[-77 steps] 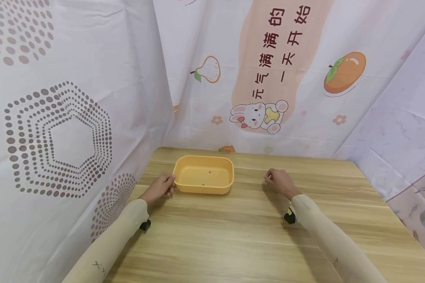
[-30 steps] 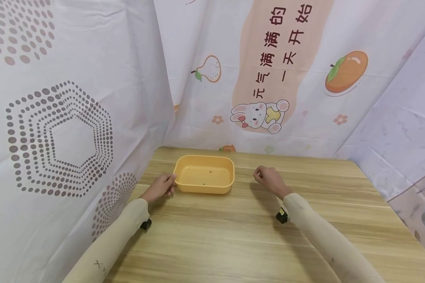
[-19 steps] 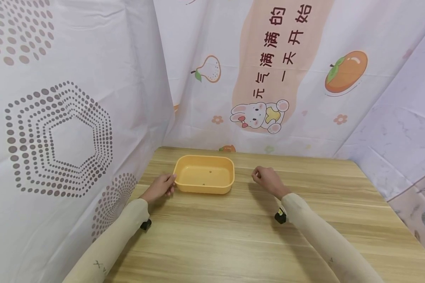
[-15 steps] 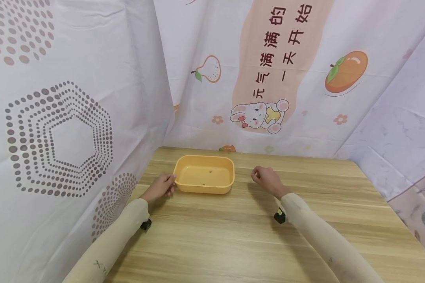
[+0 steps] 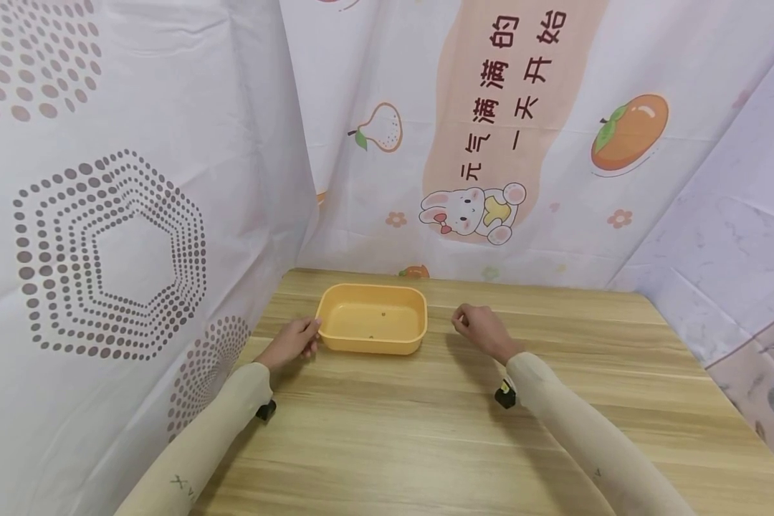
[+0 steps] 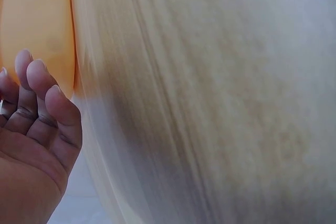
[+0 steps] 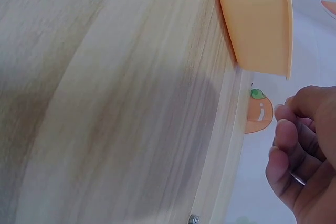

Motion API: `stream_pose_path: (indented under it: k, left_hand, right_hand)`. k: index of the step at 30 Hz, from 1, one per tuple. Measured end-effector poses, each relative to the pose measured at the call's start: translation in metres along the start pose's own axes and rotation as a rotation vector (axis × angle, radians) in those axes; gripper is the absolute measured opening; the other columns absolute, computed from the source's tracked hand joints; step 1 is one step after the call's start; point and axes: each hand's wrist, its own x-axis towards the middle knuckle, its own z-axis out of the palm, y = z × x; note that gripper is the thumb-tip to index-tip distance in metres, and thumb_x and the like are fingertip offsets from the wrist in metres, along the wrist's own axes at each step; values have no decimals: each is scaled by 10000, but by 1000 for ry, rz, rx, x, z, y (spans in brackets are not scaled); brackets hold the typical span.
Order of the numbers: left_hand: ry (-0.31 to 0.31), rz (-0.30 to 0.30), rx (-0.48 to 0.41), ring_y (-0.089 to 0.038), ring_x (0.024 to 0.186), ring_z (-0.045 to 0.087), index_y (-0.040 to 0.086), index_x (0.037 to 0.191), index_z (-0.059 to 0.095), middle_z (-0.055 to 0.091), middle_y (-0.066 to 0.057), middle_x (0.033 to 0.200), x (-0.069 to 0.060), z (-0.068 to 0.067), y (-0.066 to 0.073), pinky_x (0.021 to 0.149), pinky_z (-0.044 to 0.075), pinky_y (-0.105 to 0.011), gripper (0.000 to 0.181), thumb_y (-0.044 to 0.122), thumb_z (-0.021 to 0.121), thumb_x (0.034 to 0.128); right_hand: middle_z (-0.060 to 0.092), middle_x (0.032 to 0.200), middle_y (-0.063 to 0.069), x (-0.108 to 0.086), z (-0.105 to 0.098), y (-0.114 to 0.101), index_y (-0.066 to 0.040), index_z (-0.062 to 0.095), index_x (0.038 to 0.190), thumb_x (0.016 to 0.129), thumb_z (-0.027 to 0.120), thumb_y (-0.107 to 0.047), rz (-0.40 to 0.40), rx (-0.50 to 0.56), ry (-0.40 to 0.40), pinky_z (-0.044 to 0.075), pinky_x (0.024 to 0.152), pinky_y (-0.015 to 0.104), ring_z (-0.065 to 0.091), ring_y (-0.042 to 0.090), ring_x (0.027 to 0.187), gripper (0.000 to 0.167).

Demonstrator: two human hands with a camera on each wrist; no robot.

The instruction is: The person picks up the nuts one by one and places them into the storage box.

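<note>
A shallow yellow plastic tray (image 5: 373,345) with rounded corners lies towards the back left of the wooden table. On its floor lie two tiny dark pieces (image 5: 383,314), too small to name. My left hand (image 5: 290,341) grips the tray's left end by the rim; in the left wrist view its other fingers (image 6: 39,80) curl beside the tray wall. To the right of the tray, apart from it, my right hand (image 5: 484,330) hovers over the table with fingers curled. Its thumb and forefinger meet in the right wrist view, and nothing shows between them.
A wood-grain table (image 5: 387,430) spreads around both hands. Printed white curtains (image 5: 374,215) rise behind it and on the left. At the right wrist view's bottom edge sits a small shiny metal piece (image 7: 194,219), its kind unclear. Dark wrist cameras (image 5: 506,394) sit under both sleeves.
My right hand has moved left towards the tray, slowing over the last second, its fingers still curled. My left hand and the tray stay where they were.
</note>
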Motion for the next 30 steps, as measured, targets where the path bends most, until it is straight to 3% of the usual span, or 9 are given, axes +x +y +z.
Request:
stream_pose_path:
  k: [17, 30]
  left_hand:
    - [-7, -24, -12, -162, 588, 544, -17, 972, 603, 630, -123, 766, 2, 0, 0, 511, 479, -254, 445, 341, 397, 1139]
    - [-15, -7, -8, -143, 589, 550, -6, 963, 597, 630, -113, 769, 3, -1, -1, 518, 490, -251, 425, 313, 383, 1144]
  right_hand:
    - [669, 739, -18, 4, 5, -8, -63, 705, 954, 1008, 646, -121, -33, 17, 4, 496, 582, 284, 563, 88, 616, 99]
    - [674, 749, -21, 8, 7, -19, -62, 710, 985, 1019, 649, -137, -35, 42, -12, 495, 562, 269, 566, 87, 607, 103]
